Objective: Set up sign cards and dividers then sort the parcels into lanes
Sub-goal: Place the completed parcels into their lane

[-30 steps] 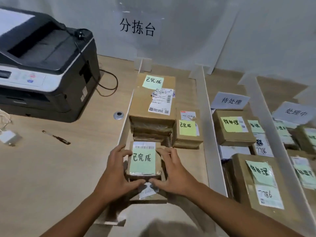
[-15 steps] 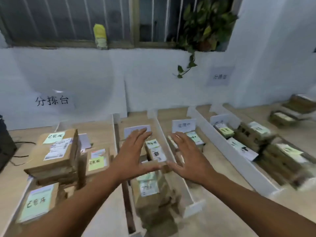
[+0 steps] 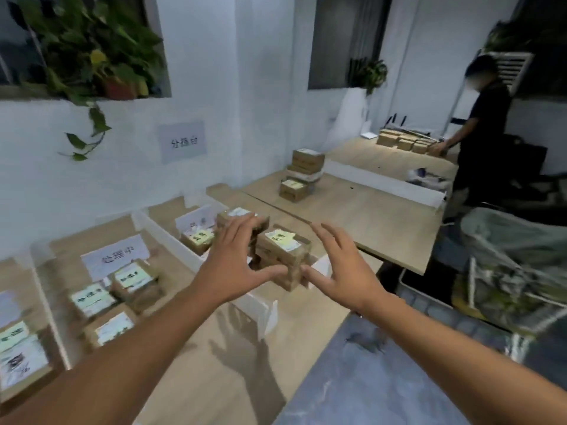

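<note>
Head view — left hand [image 3: 233, 262] and right hand [image 3: 343, 270] spread wide, empty, flanking parcel stack [image 3: 284, 255] — contact unclear.

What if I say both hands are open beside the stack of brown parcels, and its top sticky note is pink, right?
Not quite. In the head view the sticky note topping the stack of brown parcels is yellow, not pink. The left hand and right hand are open beside it.

One head view, wide-angle, aimed forward and down across the table [image 3: 383, 216] toward the wall [image 3: 122, 185]; left hand [image 3: 236, 265] and right hand [image 3: 340, 271] close, mid-frame.
</note>
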Demonstrator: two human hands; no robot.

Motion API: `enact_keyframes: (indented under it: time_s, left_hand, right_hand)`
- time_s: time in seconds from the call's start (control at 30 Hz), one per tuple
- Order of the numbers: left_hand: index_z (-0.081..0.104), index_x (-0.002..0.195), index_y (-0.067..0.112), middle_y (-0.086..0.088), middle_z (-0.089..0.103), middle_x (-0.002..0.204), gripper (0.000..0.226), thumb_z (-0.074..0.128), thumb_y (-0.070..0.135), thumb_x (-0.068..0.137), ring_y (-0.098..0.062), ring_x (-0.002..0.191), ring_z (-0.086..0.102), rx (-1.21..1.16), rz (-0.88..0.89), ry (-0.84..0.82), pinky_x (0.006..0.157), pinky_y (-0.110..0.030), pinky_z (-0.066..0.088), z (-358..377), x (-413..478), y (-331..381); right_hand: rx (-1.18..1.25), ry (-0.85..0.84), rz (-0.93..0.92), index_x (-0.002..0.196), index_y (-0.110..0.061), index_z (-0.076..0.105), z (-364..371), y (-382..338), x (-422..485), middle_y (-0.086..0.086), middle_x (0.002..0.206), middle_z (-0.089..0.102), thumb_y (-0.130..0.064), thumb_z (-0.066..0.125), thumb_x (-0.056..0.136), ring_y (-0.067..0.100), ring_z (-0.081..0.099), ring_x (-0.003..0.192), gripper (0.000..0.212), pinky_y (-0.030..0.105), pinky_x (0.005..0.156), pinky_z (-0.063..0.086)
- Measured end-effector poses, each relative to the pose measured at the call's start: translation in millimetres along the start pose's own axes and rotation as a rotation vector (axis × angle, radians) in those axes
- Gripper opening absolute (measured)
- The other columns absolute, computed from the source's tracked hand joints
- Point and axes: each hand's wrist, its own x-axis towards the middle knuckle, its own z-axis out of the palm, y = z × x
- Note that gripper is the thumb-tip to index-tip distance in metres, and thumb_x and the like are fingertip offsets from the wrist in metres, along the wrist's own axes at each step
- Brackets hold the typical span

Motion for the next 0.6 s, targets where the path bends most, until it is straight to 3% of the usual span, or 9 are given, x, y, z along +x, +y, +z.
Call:
enact_keyframes:
  time_s: [0.27, 0.6]
  left_hand:
    - [0.025, 0.157, 0.036, 0.012, 0.02, 0.165, 0.11, 0.062, 0.087, 0.066, -0.017, 0.155, 0.013, -0.049, 0.035, -0.111, 0.125, -0.051, 0.022, 140.3, 153.1, 34.0]
    - [0.031, 0.155, 0.033, 0.007, 0.024, 0.165, 0.106, 0.069, 0.081, 0.07, -0.016, 0.153, 0.018, -0.101, -0.038, -0.131, 0.125, -0.045, 0.024, 279.8, 355.2, 24.6]
  right_hand:
    - [-0.103, 0.015, 0.145, 0.159, -0.033, 0.024, -41.9, 173.2, 46.8, -0.001, 0.161, 0.027, -0.072, 0.048, 0.088, 0.018, 0.026, 0.148, 0.084, 0.038, 0.117, 0.033]
    - [-0.159, -0.038, 0.162, 0.16, -0.032, 0.023, -69.5, 363.7, 166.1, 0.0, 0.165, 0.021, -0.065, 0.055, 0.092, 0.017, 0.021, 0.151, 0.081, 0.037, 0.12, 0.03]
